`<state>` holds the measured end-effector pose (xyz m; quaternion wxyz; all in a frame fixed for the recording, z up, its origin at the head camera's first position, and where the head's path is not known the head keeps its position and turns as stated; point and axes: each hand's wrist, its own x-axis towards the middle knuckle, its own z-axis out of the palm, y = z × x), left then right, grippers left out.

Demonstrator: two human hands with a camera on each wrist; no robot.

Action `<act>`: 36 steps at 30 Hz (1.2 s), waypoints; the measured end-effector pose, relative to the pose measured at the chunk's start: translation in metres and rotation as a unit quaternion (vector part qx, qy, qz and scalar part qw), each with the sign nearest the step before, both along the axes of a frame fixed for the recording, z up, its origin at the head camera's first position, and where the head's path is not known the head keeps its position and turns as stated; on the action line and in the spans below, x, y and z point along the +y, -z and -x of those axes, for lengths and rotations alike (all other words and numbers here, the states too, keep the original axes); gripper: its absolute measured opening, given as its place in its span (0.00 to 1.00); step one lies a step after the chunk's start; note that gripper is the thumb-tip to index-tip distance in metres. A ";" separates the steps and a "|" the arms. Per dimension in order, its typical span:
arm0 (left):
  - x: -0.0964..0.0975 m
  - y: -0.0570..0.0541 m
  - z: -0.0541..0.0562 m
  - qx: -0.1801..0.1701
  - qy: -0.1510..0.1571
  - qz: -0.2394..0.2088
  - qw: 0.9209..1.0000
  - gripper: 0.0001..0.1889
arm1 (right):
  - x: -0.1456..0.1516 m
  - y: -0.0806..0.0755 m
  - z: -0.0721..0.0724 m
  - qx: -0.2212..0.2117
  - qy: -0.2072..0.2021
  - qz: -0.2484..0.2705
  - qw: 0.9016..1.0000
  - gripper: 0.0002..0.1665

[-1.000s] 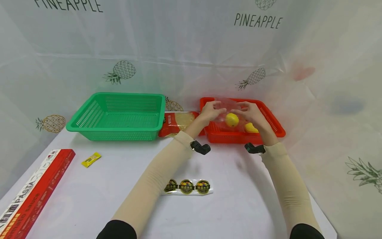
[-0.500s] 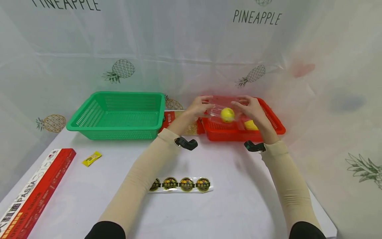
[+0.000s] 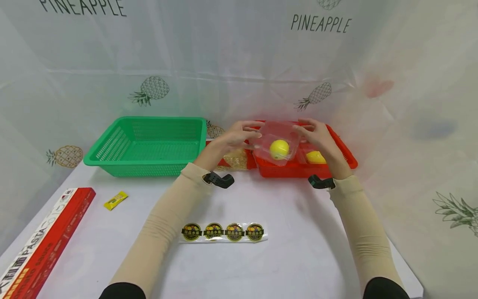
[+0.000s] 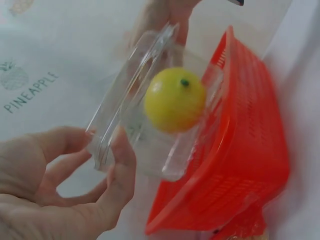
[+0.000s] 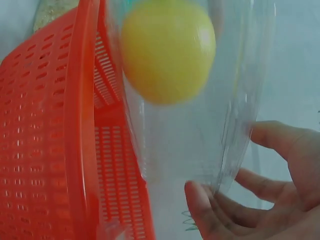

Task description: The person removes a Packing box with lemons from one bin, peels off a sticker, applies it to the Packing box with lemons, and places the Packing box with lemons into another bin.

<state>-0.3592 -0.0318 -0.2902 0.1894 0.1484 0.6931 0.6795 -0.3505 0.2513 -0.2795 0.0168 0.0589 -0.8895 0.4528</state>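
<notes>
Between my two hands is a clear plastic clamshell box (image 3: pixel 266 141), tilted over the red basket (image 3: pixel 291 171). Inside it lies a round yellow fruit (image 4: pixel 175 100) with a small green stem spot. My left hand (image 3: pixel 239 135) pinches the box's left rim between thumb and fingers, as the left wrist view shows. On the opposite side, my right hand (image 3: pixel 317 136) grips the rim the same way, its thumb and fingertips (image 5: pixel 197 195) on the clear edge. Another yellow fruit (image 3: pixel 315 157) sits in the red basket below my right hand, beneath clear plastic.
Left of the red basket lies a red-and-clear food bag (image 3: pixel 236 160), then a green basket (image 3: pixel 145 169). Nearer are a strip of round stickers (image 3: pixel 224 233), a small yellow packet (image 3: pixel 116 200) and a long red pasta box (image 3: pixel 56 236). A pineapple-print sheet (image 3: pixel 231 50) hangs behind.
My left hand has moved left, and the box with its yellow fruit has shifted left, with its clear face tilted more toward the head camera. The right hand has barely moved.
</notes>
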 end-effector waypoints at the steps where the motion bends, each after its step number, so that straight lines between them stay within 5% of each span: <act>1: -0.002 0.000 0.000 0.000 0.006 0.002 1.000 0.25 | 0.002 0.000 0.000 -0.004 0.002 -0.002 1.000 0.42; 7: -0.012 -0.002 -0.004 -0.011 0.028 0.014 0.999 0.22 | 0.010 0.003 -0.003 -0.030 -0.012 -0.011 0.999 0.38; 16: -0.028 -0.004 -0.013 0.017 0.053 0.049 0.997 0.21 | 0.016 0.004 -0.015 -0.076 -0.106 -0.014 0.991 0.33; 27: -0.056 0.000 -0.022 0.037 0.031 0.063 0.997 0.21 | 0.004 0.009 -0.045 -0.121 -0.152 0.067 0.979 0.34; 36: -0.083 0.004 -0.043 0.031 -0.039 0.027 0.998 0.21 | -0.021 0.020 -0.069 -0.120 -0.154 0.087 0.977 0.38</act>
